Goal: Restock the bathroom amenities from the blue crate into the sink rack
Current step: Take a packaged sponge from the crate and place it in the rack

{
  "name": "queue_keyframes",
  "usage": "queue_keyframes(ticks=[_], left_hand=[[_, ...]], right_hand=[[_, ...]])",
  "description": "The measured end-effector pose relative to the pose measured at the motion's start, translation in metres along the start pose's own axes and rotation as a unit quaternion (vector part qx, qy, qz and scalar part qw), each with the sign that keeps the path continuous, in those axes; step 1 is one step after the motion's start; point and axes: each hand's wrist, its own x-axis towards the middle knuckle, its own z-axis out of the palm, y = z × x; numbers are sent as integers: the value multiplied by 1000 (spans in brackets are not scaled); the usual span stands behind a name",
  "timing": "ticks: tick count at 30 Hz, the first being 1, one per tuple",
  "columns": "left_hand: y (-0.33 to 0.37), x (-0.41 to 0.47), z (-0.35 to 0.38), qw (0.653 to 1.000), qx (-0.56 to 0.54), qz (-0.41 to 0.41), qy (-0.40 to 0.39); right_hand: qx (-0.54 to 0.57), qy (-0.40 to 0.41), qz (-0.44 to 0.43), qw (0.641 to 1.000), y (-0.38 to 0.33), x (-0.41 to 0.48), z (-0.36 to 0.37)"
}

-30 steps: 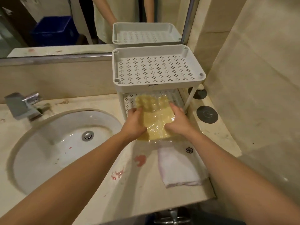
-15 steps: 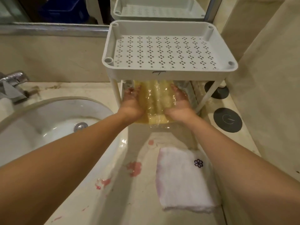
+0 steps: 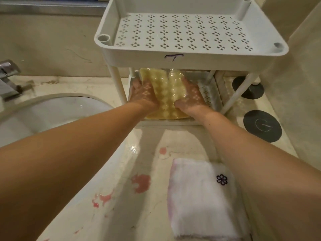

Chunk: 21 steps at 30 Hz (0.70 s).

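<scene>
While you reach beneath the sink rack's top shelf, your left hand and right hand hold the yellow plastic-wrapped packet by its sides, on the lower shelf. A white towel lies before the rack, on the worktop.

Perhaps "T" on rack, "G" on disc

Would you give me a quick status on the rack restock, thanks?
Hands: left hand and right hand hold yellow packet by its sides. Packet partly inside lower shelf. Folded towel on counter, clear of it.
</scene>
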Motion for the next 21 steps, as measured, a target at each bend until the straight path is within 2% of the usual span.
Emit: queue_keyframes(ticks=[13, 21], left_hand=[[3, 4, 7, 985, 152, -60, -59], [4, 6, 9, 970, 213, -68, -97]], right_hand=[[-25, -59, 13, 998, 2, 8, 17], [-62, -89, 12, 994, 2, 14, 18]])
